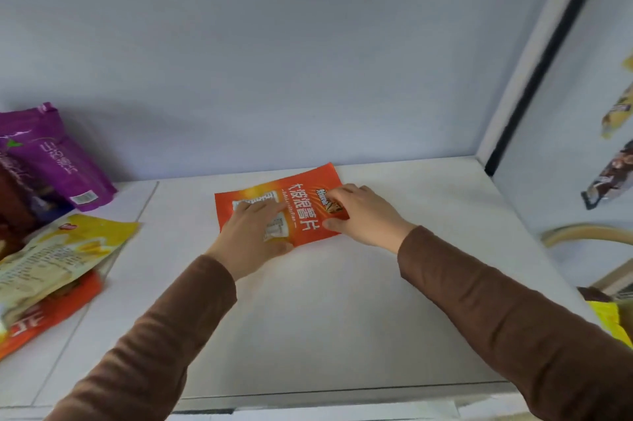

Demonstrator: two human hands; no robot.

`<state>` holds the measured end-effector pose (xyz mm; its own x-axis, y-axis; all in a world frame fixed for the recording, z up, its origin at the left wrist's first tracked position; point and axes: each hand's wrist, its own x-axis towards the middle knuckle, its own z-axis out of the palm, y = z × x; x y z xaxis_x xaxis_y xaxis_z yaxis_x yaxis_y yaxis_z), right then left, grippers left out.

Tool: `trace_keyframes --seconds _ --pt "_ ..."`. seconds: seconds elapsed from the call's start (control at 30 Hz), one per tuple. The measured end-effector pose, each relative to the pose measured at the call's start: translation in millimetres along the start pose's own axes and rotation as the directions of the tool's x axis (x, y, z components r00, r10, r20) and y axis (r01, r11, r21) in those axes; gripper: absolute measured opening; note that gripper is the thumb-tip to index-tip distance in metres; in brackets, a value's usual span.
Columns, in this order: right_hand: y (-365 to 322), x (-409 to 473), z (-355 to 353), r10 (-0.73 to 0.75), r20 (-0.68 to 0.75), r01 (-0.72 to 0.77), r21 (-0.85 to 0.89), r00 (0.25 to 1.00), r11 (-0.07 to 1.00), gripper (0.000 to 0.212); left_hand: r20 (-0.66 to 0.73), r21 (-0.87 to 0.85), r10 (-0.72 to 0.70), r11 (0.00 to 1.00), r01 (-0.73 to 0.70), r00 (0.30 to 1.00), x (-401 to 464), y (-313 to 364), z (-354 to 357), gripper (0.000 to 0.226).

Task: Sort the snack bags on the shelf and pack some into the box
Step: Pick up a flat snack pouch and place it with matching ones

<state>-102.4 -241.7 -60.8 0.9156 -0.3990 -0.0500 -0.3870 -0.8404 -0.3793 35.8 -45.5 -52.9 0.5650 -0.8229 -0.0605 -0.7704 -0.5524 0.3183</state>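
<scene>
the orange bag lies flat near the back of the white shelf, close to the rear wall and well apart from the other snacks. the left hand rests on its left half with fingers fairly straight, pressing down on the printed panel, its thumb at the bag's near edge; it looks to be pressing and not gripping. the right hand holds the bag's right end, thumb at the near edge and fingers curled over the top, so it seems to be grasping that end. the step in hand looks like squaring the bag into its place on the shelf, or taking it up for the box; which of the two cannot be told from here. either way, it would go best to keep the bag flat and slide it with light pressure, since it looks like crisps that crush easily. if lifting, the left hand should get its fingers under the edge first so the bag does not sag from one end. to the left, a purple bag stands against the wall, and a yellow bag lies over another orange bag; like colours should probably be grouped. no box is clearly in view, though more snacks show at the right edge.
</scene>
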Motion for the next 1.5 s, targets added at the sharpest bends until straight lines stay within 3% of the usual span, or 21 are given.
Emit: trace_keyframes --seconds 0.17,0.33,0.43,0.53,0.6,0.7,0.77,0.8,0.87,0.93,0.97,1.03,1.1,1.17,1.2,1.27,1.3,1.33,1.4,1.5 --pt "35.1 -9.6 -10.4 0.092 -0.102 -0.069 0.207 0.991 0.976 0.069 -0.039 -0.057 0.016 0.998 -0.018 0.999 -7.7 38.2 16.0 0.076" --pt "52.1 -17.2 -14.0 0.191 -0.166 -0.157 0.199 0.967 0.967 0.082 -0.133 -0.116 -0.024 0.993 0.008 0.991 -4.7 43.3 11.4 0.051" --pt "53.7 -19.7 -14.0 0.236 -0.162 -0.175 0.318 0.958 0.932 0.078 -0.140 -0.004 -0.083 0.997 0.083 0.987 1.6 34.7 10.0 0.076" --pt "47.2 -22.4 -15.6 0.214 -0.279 -0.009 0.589 0.936 0.808 0.064 0.042 -0.126 -0.178 0.975 0.182 0.983 4.3 32.2 9.4 0.106" --pt "39.9 -25.1 -19.7 0.167 -0.414 0.144 0.621 0.895 0.771 0.061 0.066 -0.227 -0.195 0.952 0.205 0.979 4.5 30.7 10.7 0.120" --pt "24.9 -27.6 -27.7 0.114 -0.517 0.282 0.624 0.849 0.728 0.055 0.129 -0.554 -0.222 0.792 0.256 0.966 -0.9 31.6 4.9 0.126" --pt "15.9 -29.1 -33.8 0.144 -0.553 0.327 0.660 0.821 0.676 0.055 0.175 -0.725 -0.198 0.636 0.262 0.965 -8.9 33.5 1.1 0.108" --pt "12.4 -29.7 -35.5 0.180 -0.552 0.347 0.711 0.814 0.612 0.059 0.178 -0.768 -0.172 0.591 0.246 0.969 -13.3 34.7 -0.3 0.087" --pt "4.3 -33.2 -37.8 0.284 -0.472 0.351 0.853 0.834 0.387 0.074 0.171 -0.813 -0.147 0.537 0.224 0.974 -23.9 39.9 -2.3 0.048" --pt "-3.2 -36.1 -38.1 0.328 -0.311 0.250 0.944 0.892 0.215 0.090 0.124 -0.857 -0.168 0.479 0.191 0.978 -33.1 43.5 -1.6 0.033" --pt "-6.4 -37.3 -35.5 0.293 -0.222 0.172 0.967 0.930 0.186 0.089 0.092 -0.872 -0.179 0.461 0.166 0.980 -36.2 45.0 -2.2 0.030" --pt "-15.3 -41.7 -27.8 0.172 -0.029 -0.006 0.980 0.985 0.201 0.063 0.043 -0.881 -0.172 0.458 0.118 0.984 -42.2 46.7 -4.7 0.026" --pt "-22.6 -46.1 -21.0 0.142 0.082 -0.112 0.971 0.986 0.213 0.038 -0.012 -0.871 -0.157 0.487 0.067 0.987 -45.9 48.5 -7.1 0.025" --pt "-26.1 -46.0 -18.1 0.195 0.065 -0.096 0.983 0.979 0.156 0.024 -0.140 -0.825 -0.180 0.566 -0.014 0.974 -47.0 48.8 -6.9 0.029" --pt "-27.8 -45.8 -17.7 0.230 0.043 -0.071 0.991 0.972 0.114 0.017 -0.258 -0.740 -0.201 0.670 -0.060 0.945 -46.7 47.6 -6.8 0.035" --pt "-31.2 -45.1 -16.2 0.307 0.026 -0.033 0.999 0.951 0.018 0.009 -0.541 -0.386 -0.120 0.915 -0.120 0.832 -48.0 46.2 -9.6 0.055" --pt "-33.6 -45.3 -14.4 0.331 0.029 -0.022 0.999 0.943 -0.025 0.008 -0.615 -0.204 -0.013 0.969 -0.142 0.789 -50.5 48.3 -11.7 0.067" --pt "-36.4 -46.2 -12.8 0.339 0.033 -0.013 0.998 0.940 -0.060 0.009 -0.613 -0.057 0.104 0.983 -0.175 0.783 -54.0 53.3 -13.8 0.078" --pt "-42.7 -48.5 -12.3 0.333 0.034 0.004 0.993 0.942 -0.114 0.013 -0.472 0.224 0.327 0.943 -0.247 0.819 -61.6 66.4 -11.7 0.101" --pt "-52.5 -53.7 -16.1 0.302 0.041 0.006 0.988 0.952 -0.153 0.016 -0.271 0.472 0.452 0.832 -0.292 0.850 -65.6 70.9 4.0 0.109"
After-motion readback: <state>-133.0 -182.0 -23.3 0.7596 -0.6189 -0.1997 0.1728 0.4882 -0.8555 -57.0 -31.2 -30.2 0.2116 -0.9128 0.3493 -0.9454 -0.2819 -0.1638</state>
